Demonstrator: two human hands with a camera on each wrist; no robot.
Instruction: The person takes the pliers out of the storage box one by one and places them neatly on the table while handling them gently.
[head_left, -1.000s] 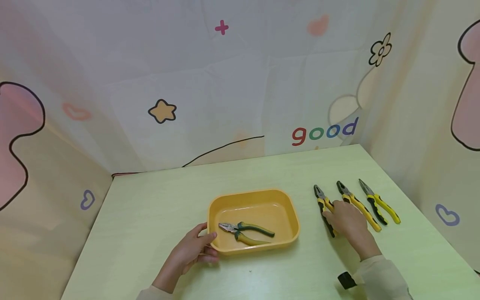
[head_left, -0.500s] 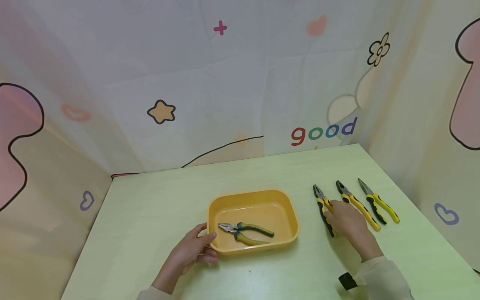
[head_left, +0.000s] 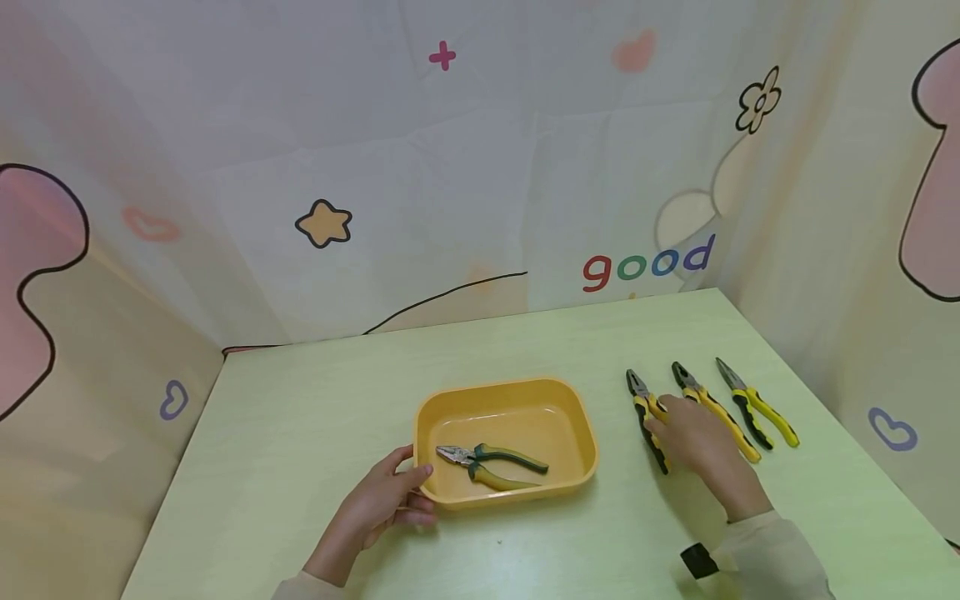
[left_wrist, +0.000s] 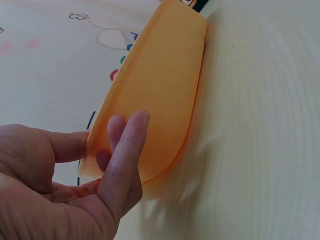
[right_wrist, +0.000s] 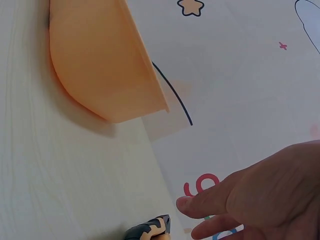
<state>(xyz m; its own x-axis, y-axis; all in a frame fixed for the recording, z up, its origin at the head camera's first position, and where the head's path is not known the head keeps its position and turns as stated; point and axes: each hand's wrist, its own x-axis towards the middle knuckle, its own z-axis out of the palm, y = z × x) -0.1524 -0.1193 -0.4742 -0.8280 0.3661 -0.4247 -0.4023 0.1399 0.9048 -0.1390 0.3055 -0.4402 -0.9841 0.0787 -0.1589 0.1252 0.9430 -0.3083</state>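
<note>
My left hand grips the left end of a yellow plastic tray, thumb on the rim and fingers against its outer side; the left wrist view shows this hold on the tray. Inside lie green-and-yellow pliers. My right hand is over the nearest of three pliers on the right, black-and-yellow combination pliers. In the right wrist view its fingers extend, with a gap between the thumb and the pliers; nothing is visibly pinched.
A second pair of black-and-yellow pliers lies just right of my right hand. Farther right are long-nose pliers. The pale green table ends at a printed cloth backdrop behind and at both sides.
My right forearm and wrist have shifted slightly right, with the fingers still over the nearest pliers. The left hand and tray have stayed in place.
</note>
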